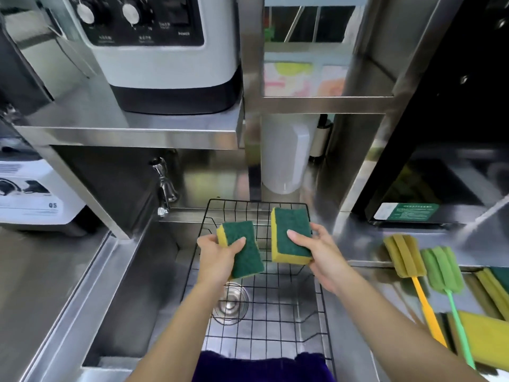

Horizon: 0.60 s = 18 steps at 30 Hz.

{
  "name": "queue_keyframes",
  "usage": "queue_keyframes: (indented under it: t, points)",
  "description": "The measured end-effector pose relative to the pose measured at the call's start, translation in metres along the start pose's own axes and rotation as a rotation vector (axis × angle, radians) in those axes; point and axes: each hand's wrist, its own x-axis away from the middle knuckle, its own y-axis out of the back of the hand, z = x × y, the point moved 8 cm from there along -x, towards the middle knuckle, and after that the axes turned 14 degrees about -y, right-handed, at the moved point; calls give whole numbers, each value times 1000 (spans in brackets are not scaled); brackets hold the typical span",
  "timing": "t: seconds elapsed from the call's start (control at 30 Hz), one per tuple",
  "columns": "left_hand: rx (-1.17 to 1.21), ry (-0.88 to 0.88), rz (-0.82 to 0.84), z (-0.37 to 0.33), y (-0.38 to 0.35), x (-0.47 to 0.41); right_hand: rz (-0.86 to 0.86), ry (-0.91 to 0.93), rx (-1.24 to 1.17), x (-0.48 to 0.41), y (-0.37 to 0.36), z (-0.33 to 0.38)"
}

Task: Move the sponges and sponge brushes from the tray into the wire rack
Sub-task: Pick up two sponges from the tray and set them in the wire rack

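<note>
My left hand grips a yellow sponge with a green scouring face, held over the black wire rack that sits in the steel sink. My right hand grips a second, similar sponge, held upright above the rack's far half. The rack's grid floor below both hands shows nothing lying on it. At the right, a yellow sponge brush with an orange handle and a green sponge brush with a green handle lie on the steel tray, beside more yellow sponges.
The sink drain shows through the rack. A chrome tap sticks out at the sink's back left. A white appliance stands on the shelf above. A translucent container hangs behind the rack. A purple cloth drapes over the sink's near edge.
</note>
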Motion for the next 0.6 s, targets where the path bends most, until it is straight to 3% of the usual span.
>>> queue_keyframes:
  t: [0.27, 0.6]
  points:
    - [-280, -57, 67, 15, 9, -36, -193, -40, 110, -31, -4, -20]
    - [-408, -142, 126, 27, -1, -57, -301, -26, 356, -57, -24, -33]
